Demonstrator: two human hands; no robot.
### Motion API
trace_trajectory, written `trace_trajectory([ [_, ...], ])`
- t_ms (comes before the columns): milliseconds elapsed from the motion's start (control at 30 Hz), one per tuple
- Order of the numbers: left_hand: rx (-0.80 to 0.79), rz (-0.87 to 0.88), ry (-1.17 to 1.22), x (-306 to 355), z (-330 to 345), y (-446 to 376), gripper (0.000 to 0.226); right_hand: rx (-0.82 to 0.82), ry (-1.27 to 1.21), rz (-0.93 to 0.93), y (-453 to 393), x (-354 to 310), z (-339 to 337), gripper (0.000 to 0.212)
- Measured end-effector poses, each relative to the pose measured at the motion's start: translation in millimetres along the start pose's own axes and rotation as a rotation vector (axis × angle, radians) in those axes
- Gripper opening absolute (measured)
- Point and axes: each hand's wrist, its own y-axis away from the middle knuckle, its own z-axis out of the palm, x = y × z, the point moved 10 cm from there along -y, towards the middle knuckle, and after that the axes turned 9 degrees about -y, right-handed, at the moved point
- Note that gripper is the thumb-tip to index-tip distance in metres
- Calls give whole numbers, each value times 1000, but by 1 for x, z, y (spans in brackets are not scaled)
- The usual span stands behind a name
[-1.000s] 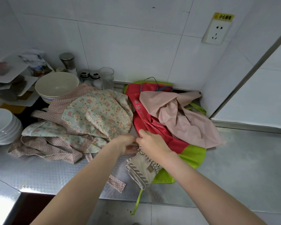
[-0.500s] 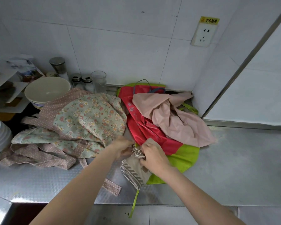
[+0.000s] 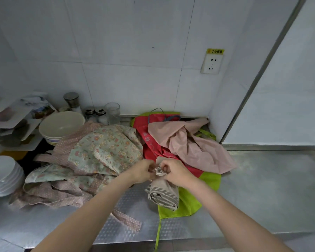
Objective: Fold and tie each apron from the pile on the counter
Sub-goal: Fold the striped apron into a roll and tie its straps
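Observation:
A folded beige apron with striped trim [image 3: 163,194] lies on the steel counter [image 3: 262,188], partly on a green apron [image 3: 195,199]. Its striped ties [image 3: 159,171] bunch at the far end. My left hand [image 3: 141,170] and my right hand [image 3: 175,170] both pinch those ties, fingers curled, almost touching each other. Behind them lie a red apron [image 3: 151,142] and a pink apron [image 3: 193,144]. A floral apron with dotted pink trim [image 3: 102,150] is heaped to the left.
A stack of bowls [image 3: 60,126], white plates [image 3: 4,175], shaker jars [image 3: 95,113] and a glass [image 3: 113,112] crowd the left rear. Tiled wall with a socket [image 3: 211,63] stands behind. A green strap [image 3: 157,237] hangs over the counter's front edge.
The camera has tilted up, so the scene sits lower in view. Both hands stayed on the striped ties, working them closer together at the top of the beige bundle.

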Motion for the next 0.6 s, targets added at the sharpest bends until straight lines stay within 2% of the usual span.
trace_trajectory([
  [33,17,35,-62,9,-4,2,28,-14,-17,49,0,2,-4,7],
  [133,42,123,-84,33,-13,7,29,-62,-78,177,7,12,-13,29],
  [267,-16,190,-137,50,-15,11,26,-130,30,240,21,11,-14,21],
  [333,-38,213,-114,52,-18,13,10,-134,12,218,28,5,-14,20],
  [433,-98,208,-5,54,-21,18,25,-107,-55,161,36,-8,-14,30],
  [533,-155,202,-70,58,-15,21,22,-78,42,109,37,-20,-17,24],
  [600,-127,222,-103,67,-16,22,15,-55,53,87,37,-27,-22,33],
])
